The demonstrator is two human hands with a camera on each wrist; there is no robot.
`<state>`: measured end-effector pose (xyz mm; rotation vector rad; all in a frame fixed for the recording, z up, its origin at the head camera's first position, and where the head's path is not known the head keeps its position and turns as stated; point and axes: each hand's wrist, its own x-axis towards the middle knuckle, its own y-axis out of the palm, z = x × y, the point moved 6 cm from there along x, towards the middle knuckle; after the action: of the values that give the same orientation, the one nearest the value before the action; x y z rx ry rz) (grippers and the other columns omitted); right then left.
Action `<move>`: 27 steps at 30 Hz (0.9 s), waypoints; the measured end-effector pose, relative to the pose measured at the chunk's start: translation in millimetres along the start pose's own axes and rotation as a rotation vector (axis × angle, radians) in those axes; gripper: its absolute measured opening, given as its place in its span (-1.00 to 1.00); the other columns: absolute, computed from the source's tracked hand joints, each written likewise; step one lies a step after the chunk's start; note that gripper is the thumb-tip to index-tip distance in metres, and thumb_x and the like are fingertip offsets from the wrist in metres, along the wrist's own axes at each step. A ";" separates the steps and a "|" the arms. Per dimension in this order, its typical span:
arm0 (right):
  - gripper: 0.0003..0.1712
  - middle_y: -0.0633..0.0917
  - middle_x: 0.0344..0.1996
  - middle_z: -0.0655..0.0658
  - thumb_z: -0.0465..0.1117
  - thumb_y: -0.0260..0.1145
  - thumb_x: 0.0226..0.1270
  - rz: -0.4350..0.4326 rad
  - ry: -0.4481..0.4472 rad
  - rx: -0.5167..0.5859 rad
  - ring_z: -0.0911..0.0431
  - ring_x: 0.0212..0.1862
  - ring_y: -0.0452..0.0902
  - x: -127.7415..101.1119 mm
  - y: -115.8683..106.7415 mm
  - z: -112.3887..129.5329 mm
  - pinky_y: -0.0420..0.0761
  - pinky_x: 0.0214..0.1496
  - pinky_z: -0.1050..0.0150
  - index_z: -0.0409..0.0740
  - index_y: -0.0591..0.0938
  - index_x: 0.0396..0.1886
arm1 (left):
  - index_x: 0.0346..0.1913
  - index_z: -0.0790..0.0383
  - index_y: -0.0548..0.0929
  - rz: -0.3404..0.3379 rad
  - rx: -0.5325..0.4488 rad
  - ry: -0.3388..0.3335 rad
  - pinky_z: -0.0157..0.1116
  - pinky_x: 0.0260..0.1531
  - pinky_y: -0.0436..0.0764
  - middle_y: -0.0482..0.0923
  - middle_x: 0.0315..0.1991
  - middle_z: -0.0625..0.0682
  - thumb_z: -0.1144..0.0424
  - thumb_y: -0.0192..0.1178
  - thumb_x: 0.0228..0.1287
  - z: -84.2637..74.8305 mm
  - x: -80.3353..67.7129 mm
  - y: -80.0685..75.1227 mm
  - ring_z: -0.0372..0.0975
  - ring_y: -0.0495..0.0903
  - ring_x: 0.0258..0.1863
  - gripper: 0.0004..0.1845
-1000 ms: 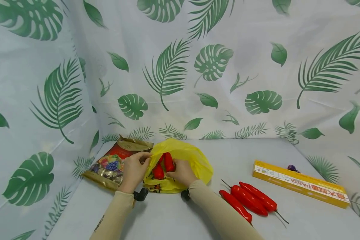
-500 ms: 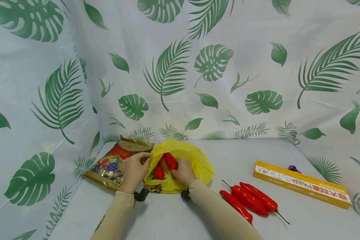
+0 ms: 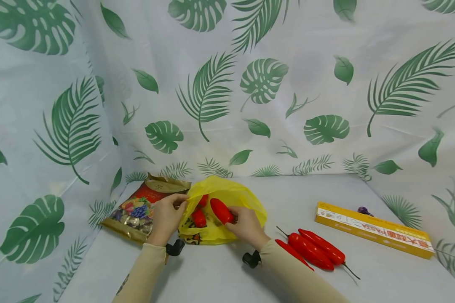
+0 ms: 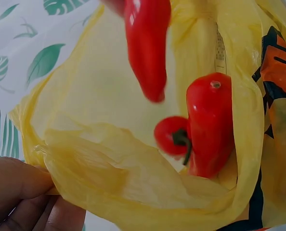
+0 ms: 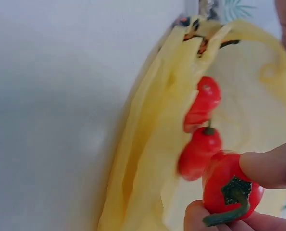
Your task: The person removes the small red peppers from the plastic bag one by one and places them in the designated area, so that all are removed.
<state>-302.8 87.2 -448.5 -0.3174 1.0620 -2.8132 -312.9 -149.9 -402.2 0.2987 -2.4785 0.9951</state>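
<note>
A yellow plastic bag (image 3: pixel 246 191) lies on the table with its mouth spread. My left hand (image 3: pixel 166 218) pinches the left side of its rim, as the left wrist view also shows at the bag's edge (image 4: pixel 49 166). Over the opening, my right hand (image 3: pixel 249 227) grips a red pepper (image 3: pixel 220 210) between thumb and fingers. In the right wrist view this pepper (image 5: pixel 224 173) turns its curved green stem toward the camera. Deeper in the bag lie a larger red pepper (image 4: pixel 210 125) and a smaller red one (image 4: pixel 169 134) with a green stem.
Several long red peppers (image 3: pixel 311 251) lie right of my right forearm. Farther right is a long yellow pasta box (image 3: pixel 373 230), with a small purple object (image 3: pixel 365 211) behind it. A red and gold food packet (image 3: pixel 134 212) lies left of the bag, partly behind my left hand.
My right hand has drawn back toward me and to the right, bringing the pepper up from among the others. My left hand keeps its pinch on the rim. The head view has shifted slightly.
</note>
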 end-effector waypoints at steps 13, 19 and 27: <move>-0.33 0.78 0.12 -0.25 -0.31 0.55 0.18 0.025 0.105 0.089 -0.01 0.00 0.81 -65.7 -33.4 -23.2 0.80 0.03 0.09 -0.34 0.62 0.31 | -0.10 0.18 0.85 0.009 0.018 -0.011 -0.27 -0.41 0.75 0.84 -0.23 0.09 0.32 0.39 0.36 3.2 -3.4 -2.4 -0.12 0.79 -0.32 -0.87; -0.31 0.78 0.09 -0.25 -0.30 0.59 0.13 0.040 0.148 0.082 -0.01 -0.03 0.81 -91.7 -41.9 -31.5 0.82 -0.05 0.11 -0.33 0.63 0.30 | -0.09 0.16 0.85 0.007 0.025 -0.002 -0.18 -0.33 0.79 0.85 -0.21 0.09 0.29 0.41 0.35 -3.5 1.5 0.7 -0.12 0.80 -0.29 -0.87; -0.25 0.78 0.10 -0.21 -0.27 0.68 0.01 0.030 0.233 0.002 0.09 -0.09 0.79 -125.5 -57.8 -50.0 0.82 -0.14 0.17 -0.23 0.67 0.28 | -0.09 0.17 0.85 0.007 -0.004 -0.016 -0.17 -0.32 0.80 0.84 -0.20 0.10 0.29 0.40 0.35 -9.2 0.6 2.8 -0.11 0.80 -0.27 -0.87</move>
<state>-194.8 185.3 -466.0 0.0288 1.0960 -2.8763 -311.4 -141.5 -397.7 0.2979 -2.4969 0.9940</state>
